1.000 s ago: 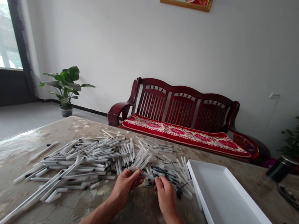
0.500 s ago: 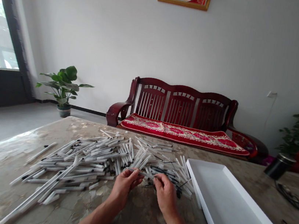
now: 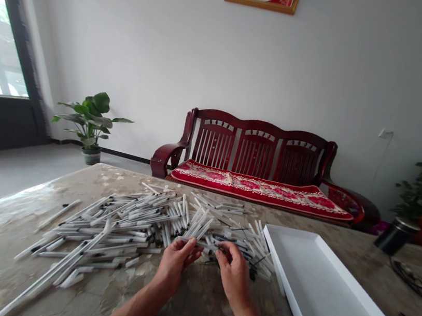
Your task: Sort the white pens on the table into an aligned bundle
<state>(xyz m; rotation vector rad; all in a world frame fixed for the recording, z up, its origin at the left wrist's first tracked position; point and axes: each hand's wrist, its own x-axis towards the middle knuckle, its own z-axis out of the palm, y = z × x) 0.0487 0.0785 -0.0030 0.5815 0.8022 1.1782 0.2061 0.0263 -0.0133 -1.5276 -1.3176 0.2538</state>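
My left hand (image 3: 177,258) is closed in a pinch around a whitish pen (image 3: 204,245), which lies nearly level just above the table. At the pen's other end, the fingertips of my right hand (image 3: 232,268) are pressed together, with a small dark part showing between them. Whether that part belongs to the pen or is separate, I cannot tell. A large heap of white pens with dark ends (image 3: 123,224) spreads to the left and behind my hands. Dark slender pieces (image 3: 236,242) lie partly hidden behind my right hand.
A shallow white box lid (image 3: 333,295) lies at the right of the patterned table (image 3: 127,303). Beyond it stand a black cylinder (image 3: 396,236) and a dark cable (image 3: 408,277). A red wooden bench (image 3: 254,153) is behind the table, a potted plant (image 3: 92,120) at the left.
My right fingers have shifted slightly at the pen's right end, and a dark part now shows there. The left hand has stayed in place with the pen.
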